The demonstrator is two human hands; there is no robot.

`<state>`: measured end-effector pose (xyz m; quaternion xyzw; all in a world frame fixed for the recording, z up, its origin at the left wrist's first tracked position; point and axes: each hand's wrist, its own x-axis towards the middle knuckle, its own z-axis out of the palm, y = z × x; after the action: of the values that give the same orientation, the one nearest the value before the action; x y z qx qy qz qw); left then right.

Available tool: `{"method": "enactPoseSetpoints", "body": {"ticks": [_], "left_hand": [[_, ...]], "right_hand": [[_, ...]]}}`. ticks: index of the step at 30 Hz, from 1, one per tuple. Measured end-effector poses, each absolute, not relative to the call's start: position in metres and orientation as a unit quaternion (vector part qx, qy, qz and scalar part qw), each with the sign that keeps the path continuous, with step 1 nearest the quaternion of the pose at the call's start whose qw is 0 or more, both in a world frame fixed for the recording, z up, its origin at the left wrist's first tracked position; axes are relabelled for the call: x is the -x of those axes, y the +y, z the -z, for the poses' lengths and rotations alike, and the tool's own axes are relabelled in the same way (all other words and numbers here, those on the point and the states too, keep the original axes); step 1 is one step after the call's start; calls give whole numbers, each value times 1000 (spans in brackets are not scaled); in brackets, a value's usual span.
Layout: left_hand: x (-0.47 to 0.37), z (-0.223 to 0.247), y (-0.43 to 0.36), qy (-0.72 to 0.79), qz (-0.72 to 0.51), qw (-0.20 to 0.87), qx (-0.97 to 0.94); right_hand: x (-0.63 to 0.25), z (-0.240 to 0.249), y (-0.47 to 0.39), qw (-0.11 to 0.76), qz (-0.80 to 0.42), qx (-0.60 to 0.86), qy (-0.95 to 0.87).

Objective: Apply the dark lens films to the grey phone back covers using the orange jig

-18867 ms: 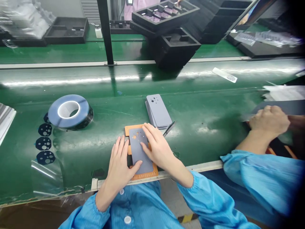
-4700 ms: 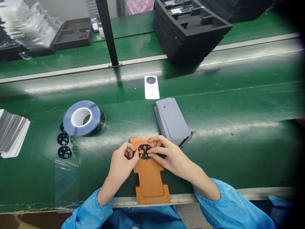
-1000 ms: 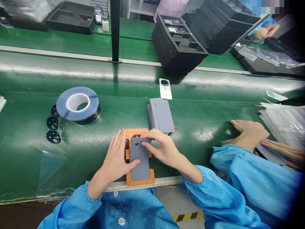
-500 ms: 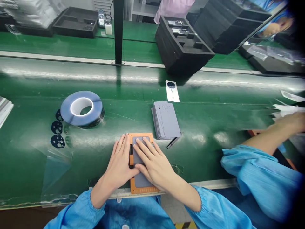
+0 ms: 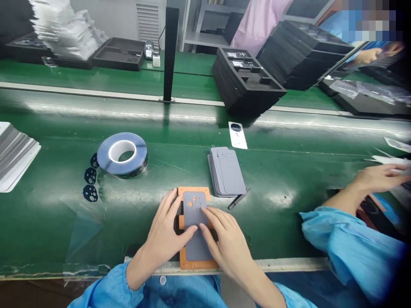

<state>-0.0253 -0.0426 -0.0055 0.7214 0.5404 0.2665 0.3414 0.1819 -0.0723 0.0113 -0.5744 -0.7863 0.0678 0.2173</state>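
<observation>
Close to the near edge of the green bench lies an orange fixture with a grey phone-back-shaped panel on it. Several holes show near the panel's top end. My left hand rests along the fixture's left side, fingers stretched and thumb over the panel. From the right, my right hand reaches over the panel with its fingers apart and fingertips on or just above it. A stack of similar grey panels sits beyond my right hand, with a thin dark tool at its lower corner.
A roll of blue film tape lies at left beside dark perforated stickers. White sheets are at far left. A white card lies below stacked black trays. At right, a co-worker's arm reaches over the bench.
My right hand has drawn back toward the right and nearer me, uncovering the panel's holes. My left hand stays beside the fixture. The view has tilted up somewhat.
</observation>
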Motion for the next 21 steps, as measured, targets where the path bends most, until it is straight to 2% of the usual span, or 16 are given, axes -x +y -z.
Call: {"method": "enactPoseSetpoints", "body": {"ticks": [4, 7, 10, 17, 21], "left_hand": [[31, -7, -52, 550, -358, 403, -638], [39, -8, -56, 528, -393, 522, -543], [45, -6, -57, 514, -383, 619, -454], [43, -14, -57, 498, -320, 635, -497], [37, -26, -59, 471, -313, 595, -571]], "right_hand": [[-177, -27, -87, 274, -76, 555, -782], [-170, -43, -93, 300, -142, 481, -811], [-164, -46, -90, 292, -191, 458, -817], [-168, -26, -82, 309, -197, 513, -777], [-179, -24, -81, 344, -258, 572, -699]]}}
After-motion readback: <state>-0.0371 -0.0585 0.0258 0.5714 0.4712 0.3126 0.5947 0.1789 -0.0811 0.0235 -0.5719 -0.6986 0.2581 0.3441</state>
